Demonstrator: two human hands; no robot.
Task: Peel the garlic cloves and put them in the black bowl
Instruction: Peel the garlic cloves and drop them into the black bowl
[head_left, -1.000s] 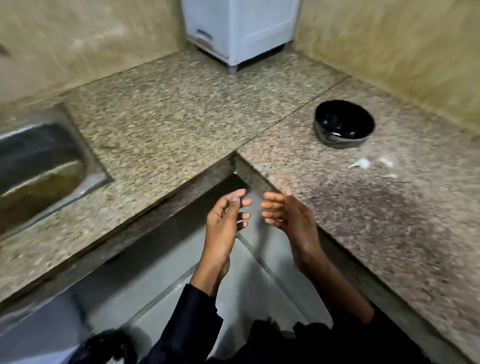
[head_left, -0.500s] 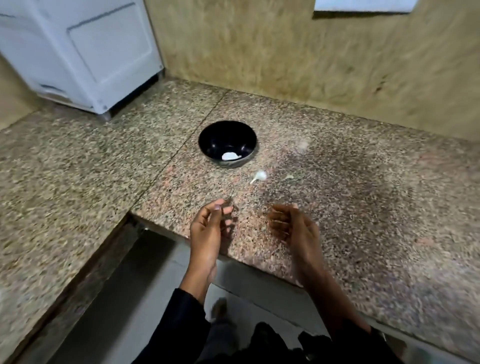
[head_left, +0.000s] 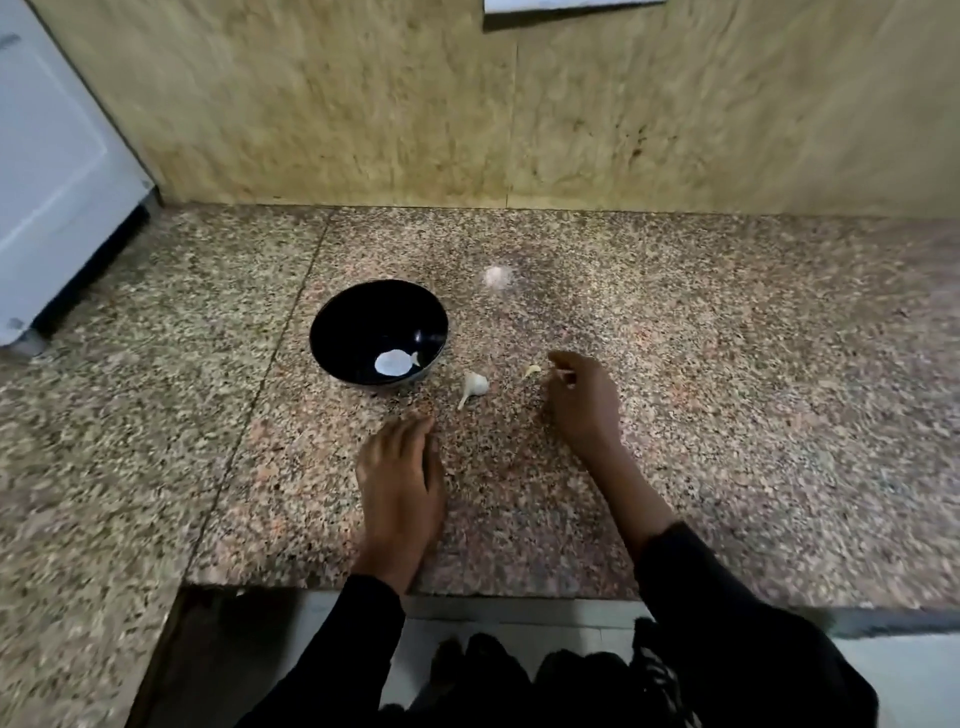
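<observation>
The black bowl (head_left: 332, 332) stands on the speckled granite counter (head_left: 727, 415), with a white patch low inside it, either a clove or a glare. An unpeeled garlic clove (head_left: 474, 385) with a pointed tail lies just right of the bowl. A smaller pale piece (head_left: 532, 370) lies further right. My right hand (head_left: 584, 402) hovers beside that piece, fingers loosely curled, fingertips close to it and holding nothing I can see. My left hand (head_left: 400, 478) lies palm down on the counter, fingers straight, a little short of the clove.
A white appliance (head_left: 52, 156) stands on the counter at the far left. A tiled wall (head_left: 571, 104) closes the back. The counter's front edge (head_left: 467, 592) runs just below my wrists. A faint whitish spot (head_left: 497, 276) marks the stone behind the clove.
The view has swung onto the bowl and come closer. Both hands have moved forward over the counter: the left has flattened onto the stone, the right has reached to the small pale piece.
</observation>
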